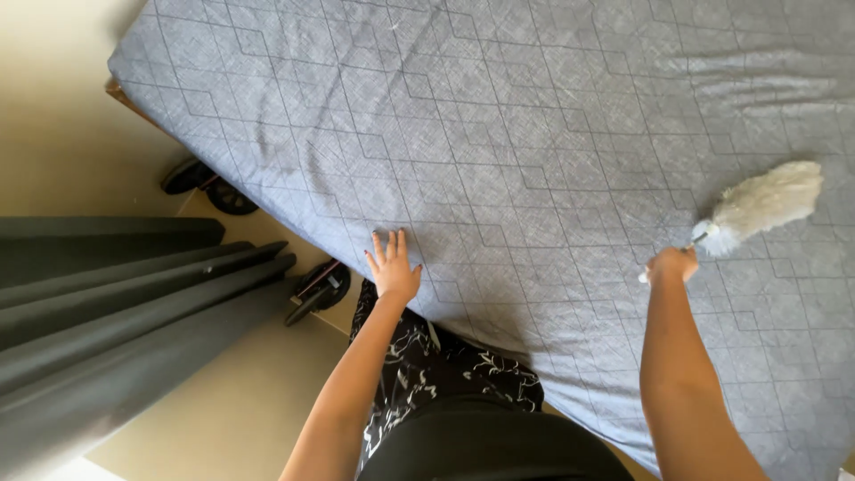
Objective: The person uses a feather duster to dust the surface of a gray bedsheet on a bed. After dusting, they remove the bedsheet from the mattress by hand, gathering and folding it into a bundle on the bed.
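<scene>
A bed with a grey-blue sheet (534,134) patterned in thin dark lines fills most of the view. My left hand (392,267) lies flat on the sheet near the bed's edge, fingers spread, holding nothing. My right hand (672,264) is closed around the short handle of a fluffy white duster (766,203), whose head rests on the sheet to the upper right of the hand.
A dark grey curtain (116,312) hangs at the left. Dark shoes (209,187) and another dark shoe (322,287) lie on the beige floor (240,410) beside the bed. My patterned black-and-white clothing (445,383) presses against the bed's edge.
</scene>
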